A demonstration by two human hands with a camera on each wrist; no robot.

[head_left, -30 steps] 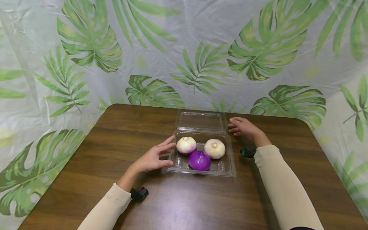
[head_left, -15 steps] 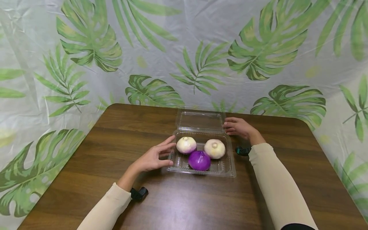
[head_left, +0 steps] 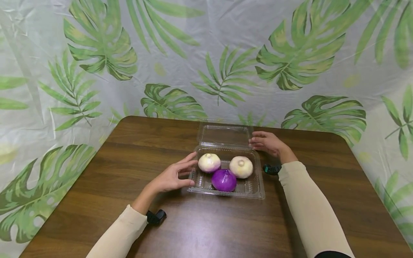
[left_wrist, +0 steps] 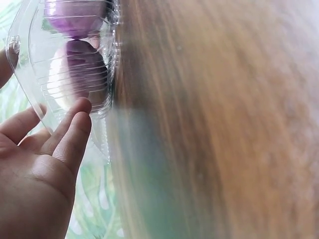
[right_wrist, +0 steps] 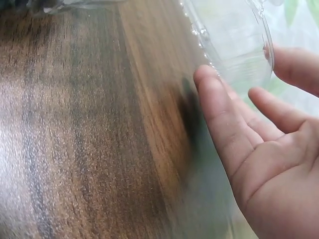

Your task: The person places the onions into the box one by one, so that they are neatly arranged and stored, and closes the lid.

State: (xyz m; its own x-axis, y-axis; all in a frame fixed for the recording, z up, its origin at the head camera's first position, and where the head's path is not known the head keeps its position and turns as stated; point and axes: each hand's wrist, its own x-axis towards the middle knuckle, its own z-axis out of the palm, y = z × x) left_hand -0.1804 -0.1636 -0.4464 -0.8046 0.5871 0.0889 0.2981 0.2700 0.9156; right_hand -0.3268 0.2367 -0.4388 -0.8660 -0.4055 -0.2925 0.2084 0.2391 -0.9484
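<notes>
A clear plastic clamshell container lies on the table with its lid folded back. Inside sit a bright purple onion at the front and two pale onions behind it, one left and one right. My left hand rests against the container's left side, fingers extended and thumb apart near the front corner. Through the clear wall, an onion shows in the left wrist view. My right hand touches the lid's right edge with extended fingers, its thumb at the lid's rim.
The brown wooden table has rounded far corners. Behind it hangs a pale cloth with green leaf prints. A dark wrist device sits on the left wrist, another on the right.
My right hand has moved left, from beside the lid to its right edge, and then stayed nearly still. The left hand, container and onions have not visibly moved.
</notes>
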